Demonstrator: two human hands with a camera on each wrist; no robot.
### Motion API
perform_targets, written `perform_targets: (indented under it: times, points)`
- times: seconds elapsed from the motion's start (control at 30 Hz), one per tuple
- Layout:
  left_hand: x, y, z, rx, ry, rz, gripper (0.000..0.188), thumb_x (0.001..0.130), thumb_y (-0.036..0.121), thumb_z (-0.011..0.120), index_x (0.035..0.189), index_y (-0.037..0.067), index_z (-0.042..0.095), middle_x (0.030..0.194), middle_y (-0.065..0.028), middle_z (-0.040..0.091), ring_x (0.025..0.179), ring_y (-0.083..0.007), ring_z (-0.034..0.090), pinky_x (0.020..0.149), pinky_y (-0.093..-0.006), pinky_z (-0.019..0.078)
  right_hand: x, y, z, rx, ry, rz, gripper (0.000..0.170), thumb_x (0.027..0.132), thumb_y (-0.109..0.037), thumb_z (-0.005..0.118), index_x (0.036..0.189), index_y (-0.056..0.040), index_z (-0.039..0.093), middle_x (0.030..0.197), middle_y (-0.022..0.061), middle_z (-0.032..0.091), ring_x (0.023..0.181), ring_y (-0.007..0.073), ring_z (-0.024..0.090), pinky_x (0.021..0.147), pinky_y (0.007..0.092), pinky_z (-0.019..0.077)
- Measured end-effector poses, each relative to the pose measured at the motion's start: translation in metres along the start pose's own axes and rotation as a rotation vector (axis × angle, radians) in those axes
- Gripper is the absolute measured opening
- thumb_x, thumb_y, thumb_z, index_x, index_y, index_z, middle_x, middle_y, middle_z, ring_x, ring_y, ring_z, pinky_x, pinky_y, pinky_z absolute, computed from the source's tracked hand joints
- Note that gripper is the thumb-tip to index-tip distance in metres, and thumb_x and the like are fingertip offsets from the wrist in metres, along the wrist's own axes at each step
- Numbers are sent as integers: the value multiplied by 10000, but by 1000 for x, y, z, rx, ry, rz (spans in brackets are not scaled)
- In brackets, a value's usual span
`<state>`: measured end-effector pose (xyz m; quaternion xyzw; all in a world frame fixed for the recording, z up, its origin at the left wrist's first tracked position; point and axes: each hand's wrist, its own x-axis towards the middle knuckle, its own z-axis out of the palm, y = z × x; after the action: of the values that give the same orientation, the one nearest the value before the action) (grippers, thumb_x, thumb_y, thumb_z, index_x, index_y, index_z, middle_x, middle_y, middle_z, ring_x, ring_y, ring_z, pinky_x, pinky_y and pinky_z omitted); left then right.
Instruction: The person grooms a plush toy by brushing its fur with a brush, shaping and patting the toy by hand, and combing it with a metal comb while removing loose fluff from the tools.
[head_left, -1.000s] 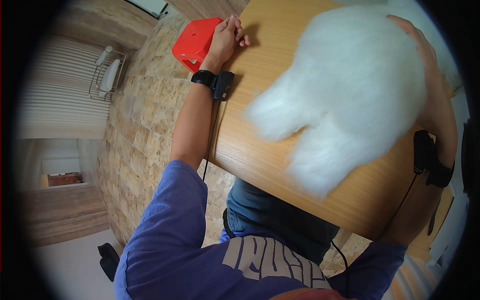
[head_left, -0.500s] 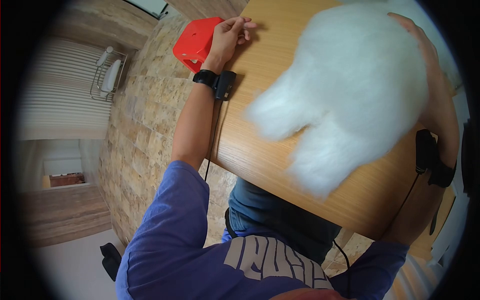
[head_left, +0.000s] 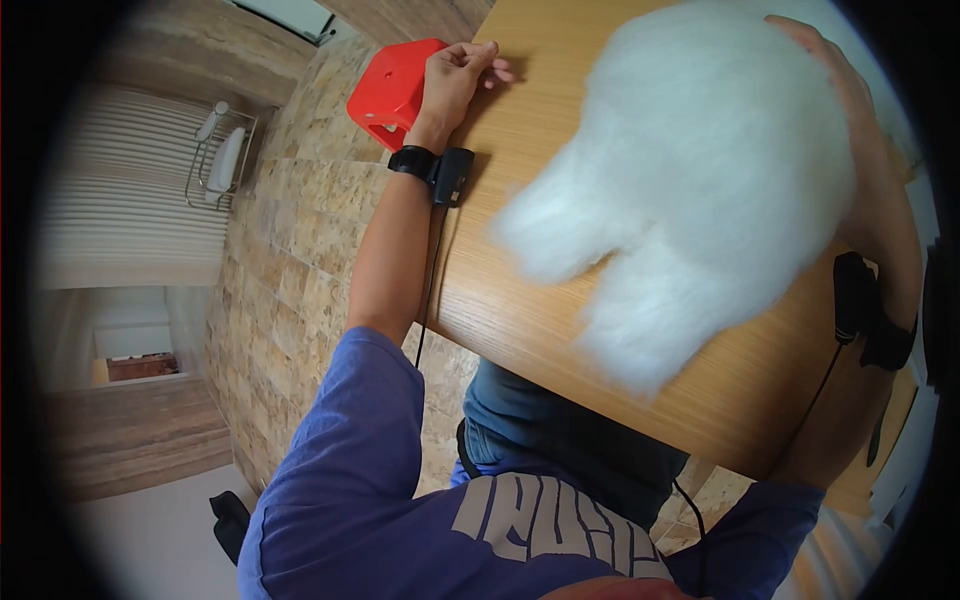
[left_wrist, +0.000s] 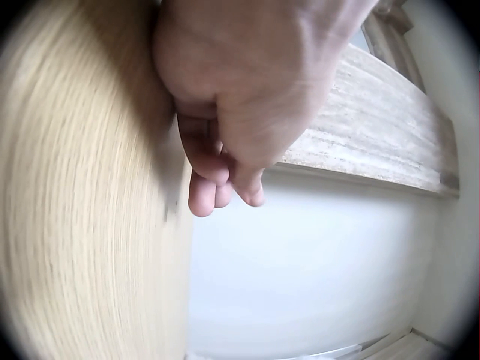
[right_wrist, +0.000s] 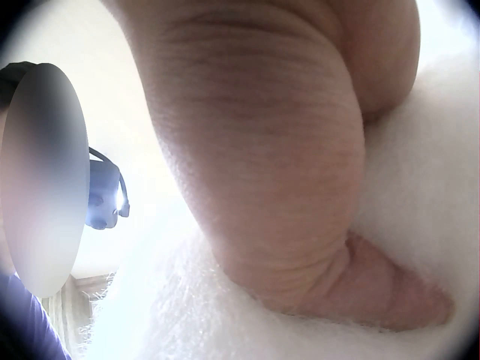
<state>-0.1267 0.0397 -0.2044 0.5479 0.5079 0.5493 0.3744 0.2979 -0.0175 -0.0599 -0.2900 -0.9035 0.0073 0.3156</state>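
Left hand (head_left: 458, 82): at worktop's (head_left: 480, 290) left edge, fingers (left_wrist: 205, 160) loosely curled.
Left forearm (head_left: 388, 255): alongside that edge.
Right hand (head_left: 857, 112): at worktop's right side, fingers partly hidden.

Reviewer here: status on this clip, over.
Left hand loosely curled, empty. Right hand against white fluffy fibre pile on light-brown wooden table. Pile partly hides right hand; no obstruction seen.

Fluffy white fibre (head_left: 720, 170), forked at one end, lies on the table (head_left: 475, 285).
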Motion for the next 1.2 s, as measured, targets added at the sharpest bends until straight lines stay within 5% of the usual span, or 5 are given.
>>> perform_targets:
  times: [0.23, 0.43, 0.63, 0.7, 1.2]
  points:
    - [-6, 9, 8, -14, -28, -37, 289, 1076, 186, 574, 1195, -62, 660, 1058, -87, 753, 736, -93, 622, 735, -231, 559, -4, -14, -2, -21, 44, 6, 672, 770, -157, 821, 1364, -32, 533, 1334, 157, 585, 1261, 290, 555, 1090, 396, 441]
    - [-1, 2, 1, 22, -2, 29, 319, 1076, 196, 575, 1236, -71, 648, 970, -67, 740, 672, -86, 615, 558, -217, 499, -10, 2, -4, -35, 82, 17, 641, 763, -169, 820, 1329, -28, 555, 1304, 161, 600, 1238, 282, 567, 1077, 385, 446]
    - [-1, 7, -3, 29, -48, -87, 388, 1098, 300, 528, 848, 11, 599, 644, -82, 607, 583, -188, 683, 423, -234, 393, -17, 2, -1, -53, 102, 24, 610, 755, -182, 820, 1293, -24, 577, 1274, 165, 614, 1214, 274, 578, 1064, 374, 451]
    - [-4, 9, 1, -54, 7, -110, 477, 1094, 411, 517, 737, 99, 465, 591, 6, 431, 481, -101, 419, 451, -245, 369, -10, -14, -2, -60, 107, 23, 600, 753, -186, 820, 1281, -22, 585, 1264, 166, 619, 1207, 272, 582, 1060, 370, 453]
    - [8, 0, -5, -404, -58, -131, 372, 1112, 348, 418, 831, 110, 471, 713, 13, 381, 568, -141, 434, 513, -274, 367, 3, -37, -5, -115, 158, 29, 532, 734, -218, 818, 1191, -12, 641, 1189, 175, 654, 1148, 252, 611, 1027, 342, 466]
